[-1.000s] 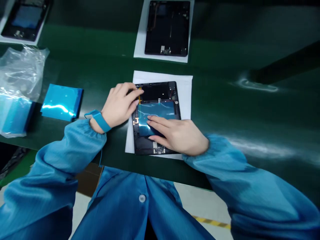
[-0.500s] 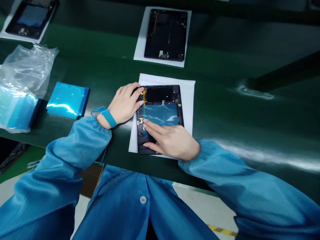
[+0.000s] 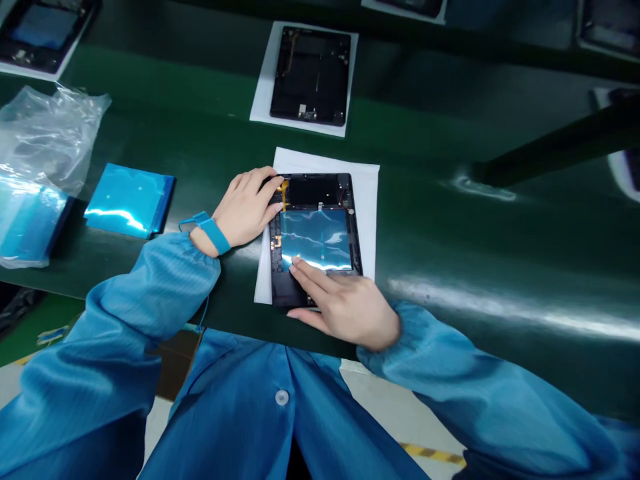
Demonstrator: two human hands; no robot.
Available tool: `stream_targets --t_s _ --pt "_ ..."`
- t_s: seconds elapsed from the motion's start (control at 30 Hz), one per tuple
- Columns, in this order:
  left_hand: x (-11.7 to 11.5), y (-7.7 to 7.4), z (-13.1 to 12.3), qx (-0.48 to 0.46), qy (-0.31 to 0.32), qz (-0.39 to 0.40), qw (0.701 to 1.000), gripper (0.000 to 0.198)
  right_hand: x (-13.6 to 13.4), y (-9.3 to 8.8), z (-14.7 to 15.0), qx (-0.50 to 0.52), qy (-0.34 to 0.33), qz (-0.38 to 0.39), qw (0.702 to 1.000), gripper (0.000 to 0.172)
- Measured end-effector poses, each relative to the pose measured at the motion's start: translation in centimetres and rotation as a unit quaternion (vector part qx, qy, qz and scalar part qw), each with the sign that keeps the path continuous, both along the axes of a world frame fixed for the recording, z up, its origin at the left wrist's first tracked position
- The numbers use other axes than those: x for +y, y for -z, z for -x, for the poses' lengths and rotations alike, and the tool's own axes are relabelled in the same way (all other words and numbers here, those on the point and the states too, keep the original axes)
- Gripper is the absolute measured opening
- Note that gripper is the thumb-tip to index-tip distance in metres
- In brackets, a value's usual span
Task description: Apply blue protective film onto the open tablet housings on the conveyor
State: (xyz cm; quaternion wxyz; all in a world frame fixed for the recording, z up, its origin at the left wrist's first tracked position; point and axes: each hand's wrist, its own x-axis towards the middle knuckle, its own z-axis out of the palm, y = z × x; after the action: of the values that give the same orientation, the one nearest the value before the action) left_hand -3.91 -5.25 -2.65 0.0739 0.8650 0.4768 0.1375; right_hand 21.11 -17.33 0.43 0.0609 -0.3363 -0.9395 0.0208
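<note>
An opened tablet housing (image 3: 291, 290) lies on a white sheet (image 3: 367, 213) on the green bench, its inner parts facing up. A shiny blue film (image 3: 320, 233) covers its middle. My left hand (image 3: 246, 208) rests at the housing's upper left edge, fingers apart, near an orange flex cable (image 3: 285, 193). A blue strap circles that wrist. My right hand (image 3: 345, 300) lies over the lower right of the housing, its stretched fingertips touching the film's lower left edge, thumb apart below. It grips nothing.
Left of my left hand is a stack of blue film sheets (image 3: 129, 200). Beyond it stands a clear plastic bag (image 3: 45, 160) with more blue sheets. Another tablet housing (image 3: 310, 77) lies on paper behind, one more (image 3: 43, 30) at far left. A dark bar (image 3: 555, 143) slants at the right.
My right hand has slid down along the film toward its lower edge, uncovering more of it. My left hand stays on the housing's edge. The camera view has shifted slightly.
</note>
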Motion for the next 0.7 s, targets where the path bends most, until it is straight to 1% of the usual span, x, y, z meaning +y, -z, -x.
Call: stream_targets --t_s 0.03,0.07,0.17,0.2,0.27,0.3,0.37,0.5,0.6,0.67,0.7 --pt "0.0 0.0 0.0 -0.002 0.001 -0.001 1.0 0.051 0.0 0.1 -0.2 0.006 0.011 0.002 1.0 0.062" --pt "0.0 0.0 0.0 -0.003 0.001 -0.003 1.0 0.052 0.4 0.2 -0.4 0.008 0.04 0.005 0.999 0.062" --pt "0.1 0.1 0.1 -0.003 0.001 -0.01 1.0 0.053 2.8 0.8 -1.2 -0.009 0.172 0.005 0.985 0.064" --pt "0.2 0.1 0.1 -0.002 0.0 -0.01 1.0 0.053 3.7 0.9 -1.5 -0.016 0.205 0.003 0.979 0.065" --pt "0.3 0.1 0.1 -0.003 -0.002 -0.009 1.0 0.053 4.8 1.2 -1.8 -0.026 0.235 -0.001 0.972 0.066" --pt "0.3 0.1 0.1 -0.003 -0.002 -0.007 1.0 0.053 4.9 1.2 -1.8 -0.028 0.236 -0.003 0.971 0.066" --pt "0.2 0.1 0.1 -0.005 -0.001 -0.002 1.0 0.052 4.2 1.0 -1.9 -0.03 0.221 -0.001 0.975 0.065" --pt "0.1 -0.2 0.4 -0.009 -0.003 0.014 1.0 0.054 0.7 0.2 -2.4 -0.009 0.165 0.003 0.986 0.06" --pt "0.6 -1.2 0.3 -0.005 -0.014 0.036 0.999 0.06 -1.1 -0.2 -3.3 0.027 0.136 0.009 0.99 0.055" --pt "1.4 -2.1 -0.6 0.007 -0.034 0.036 0.999 0.059 -1.4 -0.1 -3.6 0.073 0.131 0.021 0.989 0.047" --pt "2.0 -2.5 -1.4 0.013 -0.044 0.029 0.998 0.057 -1.2 0.0 -3.7 0.102 0.139 0.026 0.985 0.042"
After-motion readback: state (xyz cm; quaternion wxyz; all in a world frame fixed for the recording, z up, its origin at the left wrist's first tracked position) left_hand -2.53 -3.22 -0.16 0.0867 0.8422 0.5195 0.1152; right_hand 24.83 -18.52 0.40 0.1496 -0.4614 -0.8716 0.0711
